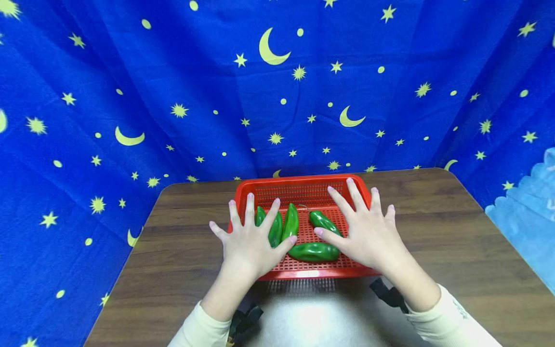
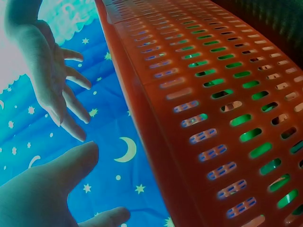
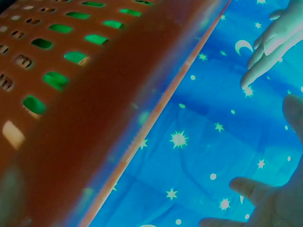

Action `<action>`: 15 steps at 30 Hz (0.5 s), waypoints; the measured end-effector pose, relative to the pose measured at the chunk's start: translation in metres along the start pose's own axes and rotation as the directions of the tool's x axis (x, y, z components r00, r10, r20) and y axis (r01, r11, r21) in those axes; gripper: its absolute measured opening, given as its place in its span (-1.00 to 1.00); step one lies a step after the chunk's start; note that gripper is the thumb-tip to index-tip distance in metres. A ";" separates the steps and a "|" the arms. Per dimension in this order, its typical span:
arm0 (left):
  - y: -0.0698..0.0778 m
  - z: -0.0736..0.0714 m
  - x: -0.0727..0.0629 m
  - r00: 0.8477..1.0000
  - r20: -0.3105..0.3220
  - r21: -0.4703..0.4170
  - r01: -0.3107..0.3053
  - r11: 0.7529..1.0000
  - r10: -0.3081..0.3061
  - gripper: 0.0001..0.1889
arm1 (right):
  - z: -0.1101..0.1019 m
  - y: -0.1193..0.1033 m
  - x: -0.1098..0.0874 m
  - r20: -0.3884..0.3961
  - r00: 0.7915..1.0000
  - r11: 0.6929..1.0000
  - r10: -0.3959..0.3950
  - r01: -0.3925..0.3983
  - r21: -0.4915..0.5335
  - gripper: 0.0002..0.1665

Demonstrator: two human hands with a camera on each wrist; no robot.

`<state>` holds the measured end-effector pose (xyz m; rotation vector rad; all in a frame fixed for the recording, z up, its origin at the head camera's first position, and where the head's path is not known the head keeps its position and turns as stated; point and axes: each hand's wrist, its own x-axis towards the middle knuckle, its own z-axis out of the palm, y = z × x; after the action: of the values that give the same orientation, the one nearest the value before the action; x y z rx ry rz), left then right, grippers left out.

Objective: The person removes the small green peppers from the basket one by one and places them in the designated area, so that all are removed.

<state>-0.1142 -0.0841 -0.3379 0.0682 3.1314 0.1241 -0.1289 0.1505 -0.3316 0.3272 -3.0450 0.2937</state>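
A red plastic basket point(image 1: 303, 274) with slotted walls stands on the table and holds several green peppers. Two peppers lie at its left, one of them a long pepper point(image 1: 290, 222) beside my left thumb. Another pepper point(image 1: 323, 220) slants near my right thumb, and a plump pepper point(image 1: 314, 252) lies crosswise along the near side. My left hand point(image 1: 249, 248) is spread over the basket's left part, palm down, and overlaps the leftmost pepper in the head view. Over the right part my right hand point(image 1: 372, 236) spreads likewise. Neither hand grips anything; both wrist views show them above the rim.
The basket sits on a brown wood-grain table point(image 1: 186, 241). A shiny grey surface point(image 1: 312, 313) lies at the near edge. Behind the table hangs a blue cloth point(image 1: 208, 72) with yellow moons and stars; a light blue cloth point(image 1: 529, 217) hangs at the right.
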 end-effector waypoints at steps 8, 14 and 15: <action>-0.003 0.000 -0.003 1.000 -0.005 -0.015 0.000 1.000 0.000 -0.07 | 0.000 0.000 0.000 0.002 1.000 1.000 -0.006 0.006 0.006 0.18; -0.010 -0.001 -0.004 1.000 0.003 -0.043 -0.001 0.999 0.001 -0.06 | -0.002 0.001 -0.002 0.006 1.000 1.000 -0.017 0.017 0.009 0.18; -0.011 -0.001 -0.005 1.000 -0.002 -0.048 -0.003 0.999 0.003 -0.06 | -0.003 0.001 -0.002 0.007 1.000 1.000 -0.020 0.020 0.009 0.18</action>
<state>-0.1099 -0.0953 -0.3375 0.0729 3.1282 0.1994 -0.1266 0.1523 -0.3293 0.3592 -3.0464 0.3059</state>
